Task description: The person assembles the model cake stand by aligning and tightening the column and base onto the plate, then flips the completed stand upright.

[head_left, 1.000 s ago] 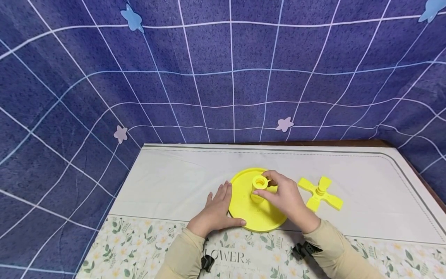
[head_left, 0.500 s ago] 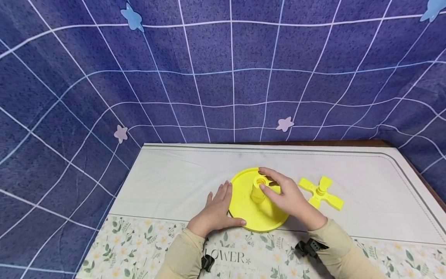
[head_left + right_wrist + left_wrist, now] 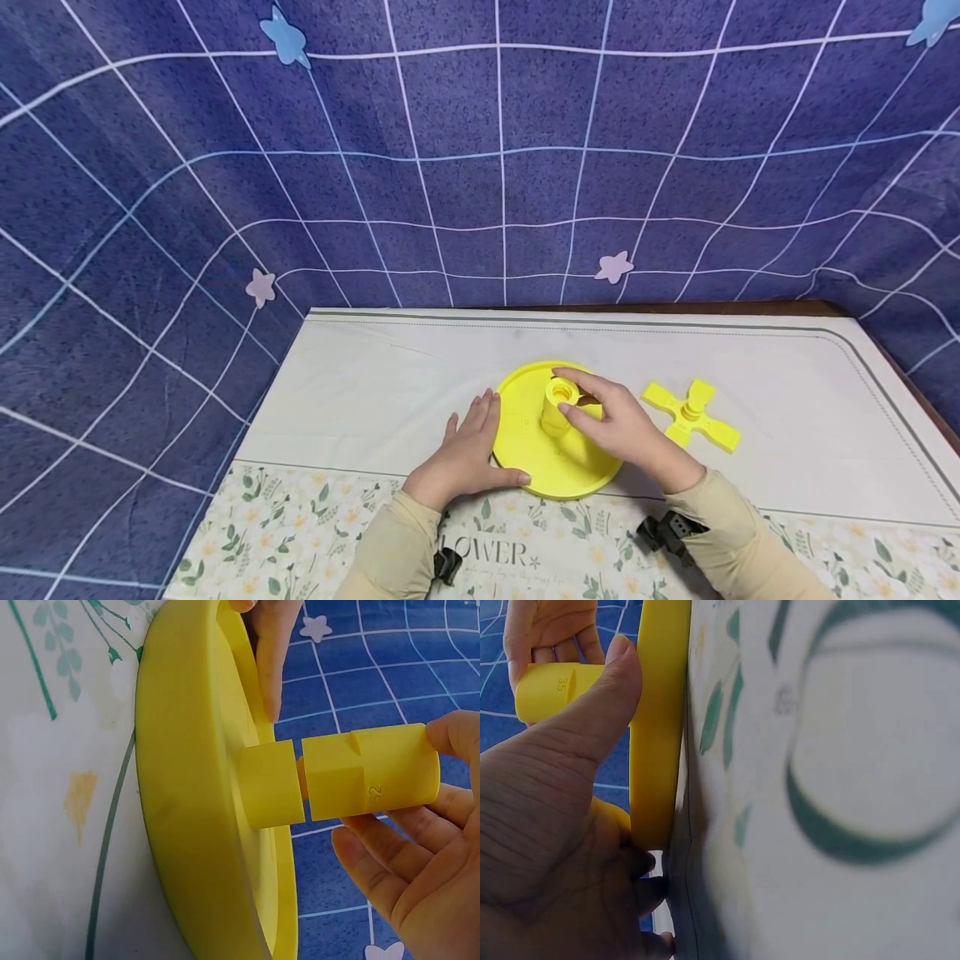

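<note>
A round, rimmed yellow disc (image 3: 525, 467) lies on the table with a short stub (image 3: 270, 785) rising from its middle. On the stub stands an upright yellow hollow cylinder (image 3: 556, 408); a narrow gap with a thinner part (image 3: 303, 778) shows between them in the right wrist view. My right hand (image 3: 626, 425) pinches the cylinder near its top, thumb on the near side and fingers behind. Against the disc's left rim rests my left hand (image 3: 465, 454), its fingers fairly straight and its thumb (image 3: 619, 679) on the near rim.
To the right of the disc lies a yellow four-armed cross piece (image 3: 690, 414) with a threaded post at its centre. A white cloth (image 3: 390, 375) with a flowered front band covers the table. Behind it hangs a blue gridded curtain (image 3: 450, 192).
My right hand loosened around the cylinder and shifted slightly right, then its fingers closed on the cylinder again. The left hand and disc have stayed in place.
</note>
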Demonstrator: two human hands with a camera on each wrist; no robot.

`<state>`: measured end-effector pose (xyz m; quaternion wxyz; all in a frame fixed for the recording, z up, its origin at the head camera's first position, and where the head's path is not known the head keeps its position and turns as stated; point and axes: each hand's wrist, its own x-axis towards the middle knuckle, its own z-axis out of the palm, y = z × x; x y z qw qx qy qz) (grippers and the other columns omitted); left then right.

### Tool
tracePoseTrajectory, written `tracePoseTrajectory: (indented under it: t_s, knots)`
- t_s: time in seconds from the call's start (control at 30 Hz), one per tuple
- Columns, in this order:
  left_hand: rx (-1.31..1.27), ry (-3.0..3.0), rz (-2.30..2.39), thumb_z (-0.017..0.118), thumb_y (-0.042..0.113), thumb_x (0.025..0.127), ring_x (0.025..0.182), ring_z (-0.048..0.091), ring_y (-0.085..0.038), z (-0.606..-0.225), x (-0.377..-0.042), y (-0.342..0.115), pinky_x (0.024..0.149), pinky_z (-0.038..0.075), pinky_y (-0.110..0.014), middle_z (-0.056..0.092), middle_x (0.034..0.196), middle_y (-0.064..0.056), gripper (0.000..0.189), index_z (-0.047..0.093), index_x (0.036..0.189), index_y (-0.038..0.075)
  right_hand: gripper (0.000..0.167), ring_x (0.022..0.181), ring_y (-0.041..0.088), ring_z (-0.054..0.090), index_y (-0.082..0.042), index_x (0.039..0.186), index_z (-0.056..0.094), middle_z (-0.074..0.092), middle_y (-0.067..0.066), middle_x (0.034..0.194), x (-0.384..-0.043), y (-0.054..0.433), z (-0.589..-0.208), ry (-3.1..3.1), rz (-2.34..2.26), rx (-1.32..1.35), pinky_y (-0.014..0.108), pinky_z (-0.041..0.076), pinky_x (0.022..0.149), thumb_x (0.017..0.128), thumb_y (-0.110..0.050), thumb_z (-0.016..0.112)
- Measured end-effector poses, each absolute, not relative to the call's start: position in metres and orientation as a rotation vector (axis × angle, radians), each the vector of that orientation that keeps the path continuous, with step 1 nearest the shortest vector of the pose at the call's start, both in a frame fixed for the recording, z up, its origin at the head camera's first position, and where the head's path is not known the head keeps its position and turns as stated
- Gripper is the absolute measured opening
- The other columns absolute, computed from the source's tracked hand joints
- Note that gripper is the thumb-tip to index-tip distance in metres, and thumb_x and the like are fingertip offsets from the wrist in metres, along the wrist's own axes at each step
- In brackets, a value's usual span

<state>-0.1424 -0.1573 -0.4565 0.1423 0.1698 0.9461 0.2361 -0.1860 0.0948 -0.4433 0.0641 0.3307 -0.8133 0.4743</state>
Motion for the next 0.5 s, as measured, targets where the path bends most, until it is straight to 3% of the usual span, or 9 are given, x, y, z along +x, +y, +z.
tracePoseTrajectory:
  t_s: [0.5]
  knots:
    - [0.496, 2.737, 0.678, 0.070, 0.065, 0.077, 0.148, 0.002, -0.034, -0.4572, -0.1420, -0.1570, 0.115, 0.003, -0.060, 0.000, 0.162, -0.018, 0.122, 0.003, 0.155, -0.002, 0.044, 0.098, 0.019, 0.065, -0.002, 0.130, 0.060, 0.065, 0.009, 0.125, -0.1829, 0.0936, -0.4422, -2.477, 1.410, 0.922, 0.036, 0.055, 0.084, 0.089, -0.014, 0.072]
